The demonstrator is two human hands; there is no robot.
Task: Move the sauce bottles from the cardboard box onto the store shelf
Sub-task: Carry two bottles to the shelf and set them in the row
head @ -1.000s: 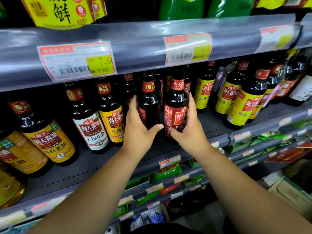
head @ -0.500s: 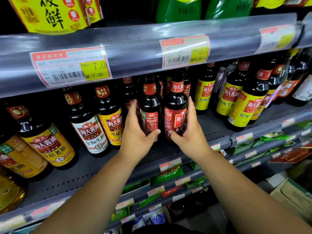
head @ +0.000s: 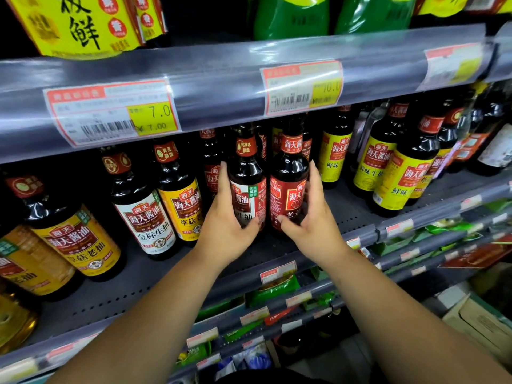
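Found white-labelled sauce bottle (head: 247,194) and red-labelled sauce bottle (head: 288,189) upright and touching side by side on the grey store shelf (head: 155,275), mid-row, near its front edge. Observed left hand (head: 225,227) clasped on the white-labelled bottle, thumb across the lower label and fingers up its outer side, and right hand (head: 315,224) clamped likewise on the red-labelled one. Noted yellow-labelled bottles (head: 370,169) standing to either side, and price tags (head: 110,115) on the rail above.
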